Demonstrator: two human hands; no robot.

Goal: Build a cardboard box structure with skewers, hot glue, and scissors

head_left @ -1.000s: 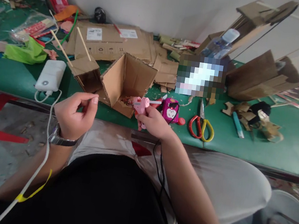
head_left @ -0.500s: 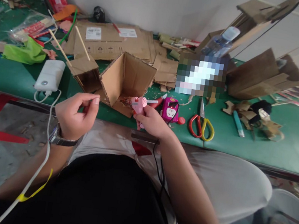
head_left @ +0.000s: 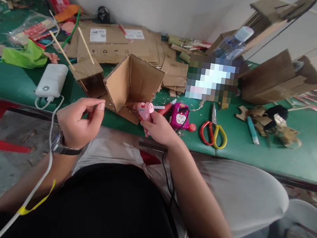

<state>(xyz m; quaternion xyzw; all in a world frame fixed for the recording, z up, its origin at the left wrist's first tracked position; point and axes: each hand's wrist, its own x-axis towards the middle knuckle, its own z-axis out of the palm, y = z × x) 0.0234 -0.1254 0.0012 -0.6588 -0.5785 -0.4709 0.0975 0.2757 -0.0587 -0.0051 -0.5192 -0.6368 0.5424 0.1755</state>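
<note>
My right hand (head_left: 159,127) is wrapped round the handle of a pink glue gun (head_left: 147,110), with a white glue stick (head_left: 159,107) poking out of its back. The gun's nozzle end points left, over the base of an open cardboard box (head_left: 136,80), beside some brownish shreds. My left hand (head_left: 81,119) is raised near the table edge, thumb and forefinger pinched together; anything between them is too small to make out. Just beyond it sits a smaller cardboard box (head_left: 92,75) with two wooden sticks (head_left: 86,45) rising from it.
A magenta power socket (head_left: 180,116) and red-and-yellow-handled scissors (head_left: 213,129) lie right of the glue gun. A white power bank (head_left: 52,80) with a cable is at left. Flattened cardboard (head_left: 112,44) lies behind, a plastic bottle (head_left: 232,44) stands back right, and a teal cutter (head_left: 252,130) lies among scraps.
The view has shifted very slightly. Both hands hold almost the same pose and place, with the glue gun still in my right hand.
</note>
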